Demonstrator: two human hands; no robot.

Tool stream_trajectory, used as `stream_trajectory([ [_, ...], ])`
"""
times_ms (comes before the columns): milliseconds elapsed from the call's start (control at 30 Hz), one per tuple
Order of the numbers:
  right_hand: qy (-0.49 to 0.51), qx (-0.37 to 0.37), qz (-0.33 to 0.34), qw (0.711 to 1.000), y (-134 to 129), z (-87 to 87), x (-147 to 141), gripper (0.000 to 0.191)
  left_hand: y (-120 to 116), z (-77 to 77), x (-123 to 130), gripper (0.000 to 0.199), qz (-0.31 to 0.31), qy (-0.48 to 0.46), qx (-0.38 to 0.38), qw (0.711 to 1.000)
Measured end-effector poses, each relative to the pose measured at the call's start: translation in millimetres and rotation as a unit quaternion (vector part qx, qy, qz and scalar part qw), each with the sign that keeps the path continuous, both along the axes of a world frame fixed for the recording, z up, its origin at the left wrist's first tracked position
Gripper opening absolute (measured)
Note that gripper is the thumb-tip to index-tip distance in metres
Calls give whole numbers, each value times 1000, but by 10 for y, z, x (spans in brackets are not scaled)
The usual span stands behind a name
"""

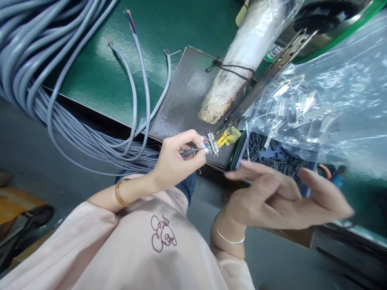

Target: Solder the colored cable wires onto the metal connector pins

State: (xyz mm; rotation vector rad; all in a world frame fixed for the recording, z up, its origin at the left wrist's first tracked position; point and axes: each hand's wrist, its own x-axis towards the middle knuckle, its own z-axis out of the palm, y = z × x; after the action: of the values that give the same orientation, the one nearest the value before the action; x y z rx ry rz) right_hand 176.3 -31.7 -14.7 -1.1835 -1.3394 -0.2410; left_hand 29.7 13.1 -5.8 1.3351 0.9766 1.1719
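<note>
Left hand [173, 161] clamps a smooth grey cable [188, 153] beside a ridged metal plug [212, 143] near the glossy desk [90, 78] edge; right hand [276, 201], grip apart

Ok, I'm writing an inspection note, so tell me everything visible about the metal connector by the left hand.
The connector is small, silvery and metallic-looking, with a narrow, elongated body. Its long side runs at a slant, across the line of the fingers. Along the edge facing the left hand is a row of small dark parts, with coloured wires there. The opposite edge faces a yellow piece; whether they touch is unclear, as is whether the fingertips touch the connector. Its contacts are too small to count.
</note>
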Motion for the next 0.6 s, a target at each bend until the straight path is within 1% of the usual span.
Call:
stream_trajectory([
  [33, -3, -14, -7, 1000, -20, -7, -24, 31, -5, 2, -11, 7, -3, 0, -6, 1000],
  [67, -11, -31, -7, 999, -40, -11, -52, 31, -9, 6, -22, 6, -7, -3, -13, 1000],
  [167, -95, -112, 18, 989, -87, -6, -127, 19, -14, 22, -54, 7, -32, -27, -51, 998],
  [233, -149, -117, 16, 982, -94, 9, -159, 18, -5, 31, -70, 9, -51, -58, -76, 994],
  [267, -156, -110, 14, 981, -91, 16, -172, 18, 5, 32, -75, 9, -59, -74, -85, 992],
  [333, -135, -106, 17, 985, -76, 27, -190, 19, 31, 28, -81, 10, -66, -102, -89, 989],
  [400, -112, -118, 27, 986, -58, 36, -202, 19, 61, 19, -80, 12, -60, -111, -90, 988],
  [500, -105, -127, 31, 986, -29, 53, -208, 19, 98, 16, -63, 13, -48, -103, -90, 989],
  [600, -109, -129, 28, 985, 0, 77, -206, 19, 120, 36, -37, 11, -34, -90, -68, 993],
])
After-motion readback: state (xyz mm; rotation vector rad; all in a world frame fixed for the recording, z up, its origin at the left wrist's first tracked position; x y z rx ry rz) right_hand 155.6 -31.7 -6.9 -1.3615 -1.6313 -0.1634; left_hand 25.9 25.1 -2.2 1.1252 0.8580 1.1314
